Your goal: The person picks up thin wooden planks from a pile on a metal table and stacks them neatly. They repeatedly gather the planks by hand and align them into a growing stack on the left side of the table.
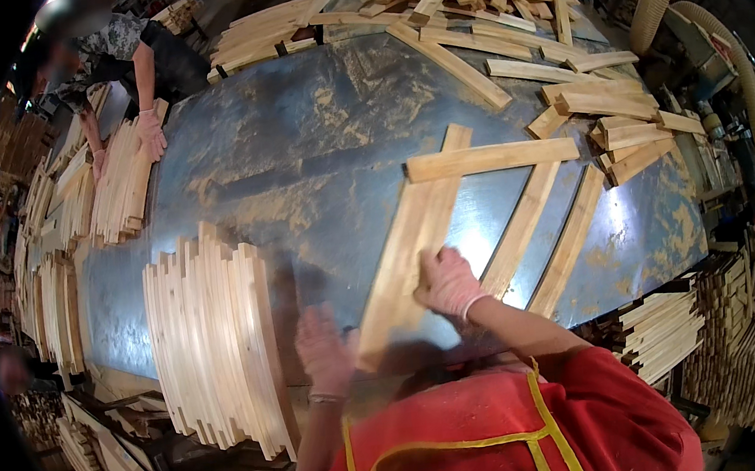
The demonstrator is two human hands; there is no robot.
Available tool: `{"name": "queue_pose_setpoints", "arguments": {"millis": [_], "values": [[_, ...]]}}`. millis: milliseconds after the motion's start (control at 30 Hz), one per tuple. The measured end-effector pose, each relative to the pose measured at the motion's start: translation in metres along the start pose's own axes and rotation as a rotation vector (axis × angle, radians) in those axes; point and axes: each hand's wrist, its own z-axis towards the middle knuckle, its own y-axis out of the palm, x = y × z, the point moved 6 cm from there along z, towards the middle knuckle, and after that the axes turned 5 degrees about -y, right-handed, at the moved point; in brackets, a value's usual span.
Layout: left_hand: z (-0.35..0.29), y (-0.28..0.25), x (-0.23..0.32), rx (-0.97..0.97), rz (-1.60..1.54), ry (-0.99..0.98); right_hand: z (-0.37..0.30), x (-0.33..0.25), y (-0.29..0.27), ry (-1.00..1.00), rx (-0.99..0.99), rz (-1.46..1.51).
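My right hand [449,285], in a pinkish glove, is closed on the right edge of a pale wooden board [412,255] lying slantwise in front of me. Blurred by motion, my gloved left hand [325,351] is beside the board's near end, its fingers stretched out and thumb apart; no grip on anything shows. Another board [489,159] lies crosswise over the far part of the slanted ones. Two more slanted boards, one [524,229] and another [571,238], lie to the right of my right hand.
A stack of narrow boards [213,335] stands left of my left hand on the dusty metal table [267,146]. A loose heap of boards [482,4] covers the far right. At the far left, a co-worker's gloved hands [149,135] touch another row of boards [119,184].
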Motion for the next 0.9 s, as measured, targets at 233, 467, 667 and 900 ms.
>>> {"name": "queue_pose_setpoints", "arguments": {"millis": [233, 467, 667, 900], "values": [[0.042, -0.026, 0.099, -0.131, -0.097, 0.068, 0.096, 0.068, -0.1, -0.244, 0.307, -0.179], [0.062, 0.024, 0.087, -0.317, 0.071, 0.046, 0.163, 0.148, -0.138, -0.005, -0.212, -0.228], [0.069, 0.012, -0.015, -0.482, -0.109, -0.318, 0.127, 0.179, -0.112, 0.154, 0.013, 0.825], [0.074, -0.014, -0.015, -0.307, 0.216, -0.169, 0.067, 0.104, 0.009, 0.438, -0.11, 1.391]]}}
